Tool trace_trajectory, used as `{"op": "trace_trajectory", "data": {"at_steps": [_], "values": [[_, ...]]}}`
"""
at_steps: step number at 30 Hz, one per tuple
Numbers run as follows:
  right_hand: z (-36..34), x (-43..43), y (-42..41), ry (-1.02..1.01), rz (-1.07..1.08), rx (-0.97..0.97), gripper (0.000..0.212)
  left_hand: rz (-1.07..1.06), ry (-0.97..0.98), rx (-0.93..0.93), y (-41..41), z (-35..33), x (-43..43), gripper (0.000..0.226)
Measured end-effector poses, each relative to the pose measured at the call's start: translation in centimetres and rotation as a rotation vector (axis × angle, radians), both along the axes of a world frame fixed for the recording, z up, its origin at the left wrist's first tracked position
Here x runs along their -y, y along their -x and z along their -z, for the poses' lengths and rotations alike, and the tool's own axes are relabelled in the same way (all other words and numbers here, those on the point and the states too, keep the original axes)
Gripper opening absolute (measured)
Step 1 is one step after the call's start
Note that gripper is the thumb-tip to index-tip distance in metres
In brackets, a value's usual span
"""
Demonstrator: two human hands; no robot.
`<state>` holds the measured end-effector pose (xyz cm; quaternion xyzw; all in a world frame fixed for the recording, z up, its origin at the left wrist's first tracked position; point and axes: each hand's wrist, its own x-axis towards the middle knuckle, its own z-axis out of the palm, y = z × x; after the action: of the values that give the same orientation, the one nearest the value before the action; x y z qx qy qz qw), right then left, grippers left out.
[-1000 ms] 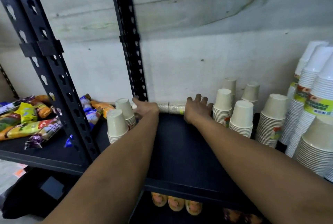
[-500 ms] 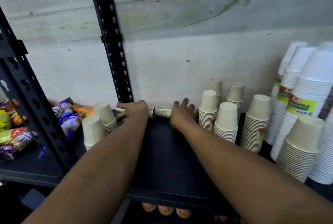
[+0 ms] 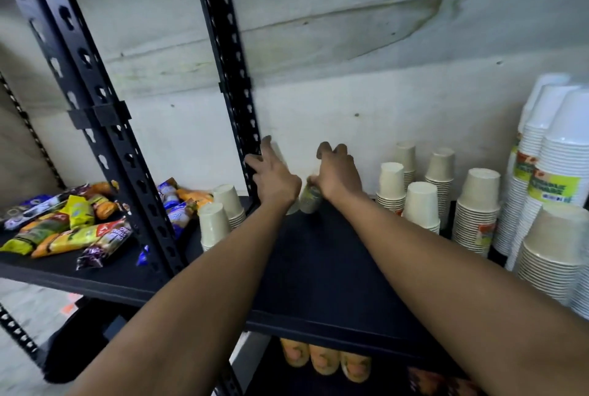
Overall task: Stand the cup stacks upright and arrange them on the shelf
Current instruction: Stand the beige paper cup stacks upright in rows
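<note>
A beige paper cup stack [image 3: 309, 197] with a printed wrapper stands tilted at the back of the black shelf [image 3: 318, 271], its upper end blurred and mostly hidden behind my fingers. My left hand [image 3: 274, 177] grips its upper part next to the black post. My right hand [image 3: 338, 172] clasps the lower part from the right. Two short upright stacks [image 3: 214, 227] stand to the left. Several upright beige stacks [image 3: 418, 206] stand to the right.
The black upright post [image 3: 230, 76] rises just behind my left hand. Tall white cup stacks [image 3: 548, 153] and a wide bowl stack [image 3: 554, 249] crowd the right edge. Snack packets [image 3: 67, 229] lie on the left shelf. Orange bottles [image 3: 322, 362] sit on the shelf below.
The stack lay on its side along the back wall between my hands. It has been swung up toward vertical, and both hands have risen and come closer together.
</note>
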<state>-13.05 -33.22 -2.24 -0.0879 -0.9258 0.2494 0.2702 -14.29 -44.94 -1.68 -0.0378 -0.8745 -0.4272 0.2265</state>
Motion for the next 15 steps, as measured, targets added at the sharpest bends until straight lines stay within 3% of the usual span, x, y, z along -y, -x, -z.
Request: {"op": "trace_trajectory", "data": {"at_steps": [3,6,9,12,15], "values": [[-1.5,0.8,0.1,0.133,-0.070,-0.078,0.056,0.097,0.098,-0.010,-1.1,-1.9,1.1,0.065],[-2.3,1.6,0.6,0.204,-0.147,-0.101,0.064,0.123,0.265,-0.001,-1.2,-3.6,2.8,0.061],[-2.7,2.4,1.6,0.207,-0.206,-0.093,0.061,0.087,0.490,0.005,-0.8,-4.8,4.5,0.067],[-2.9,3.3,2.6,0.206,-0.291,-0.045,0.059,0.118,0.608,0.083,-0.2,-5.4,5.9,0.087],[-3.0,4.1,3.5,0.119,-0.355,-0.001,0.060,0.137,0.680,0.114,0.4,-5.7,7.1,0.079]]}}
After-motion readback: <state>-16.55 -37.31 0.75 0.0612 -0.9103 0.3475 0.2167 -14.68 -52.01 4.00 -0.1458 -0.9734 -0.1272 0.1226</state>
